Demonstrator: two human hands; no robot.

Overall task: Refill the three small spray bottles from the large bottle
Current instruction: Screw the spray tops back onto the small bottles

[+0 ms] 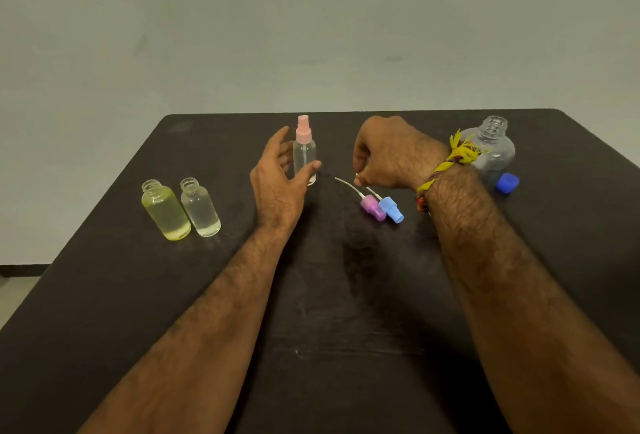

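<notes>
We judge the filling to be done and the capping step in hand. Our left hand (pixel 277 177) stands open around the capped spray bottle (pixel 304 156) near the counter's (pixel 346 312) far edge: thumb at its lower front, fingers spread behind; we cannot tell whether they touch it. It carries a pink sprayer (pixel 303 130).

Our right hand (pixel 384 153) has its fingers curled down over the dip tubes, fingertips at the tube end of the blue sprayer (pixel 391 209); a firm pinch cannot be confirmed. The purple sprayer (pixel 372 207) lies touching the blue one, between our hands.

The yellow-tinted bottle (pixel 165 210) and the clear bottle (pixel 201 206) stand uncapped, side by side, towards the counter's left edge, both holding liquid. The large bottle (pixel 491 149) stands open near the far right corner, its blue cap (pixel 506 183) beside it.

The next move calls for lifting one sprayer, threading its tube straight into an open neck, and screwing it down while the other hand steadies that bottle.
</notes>
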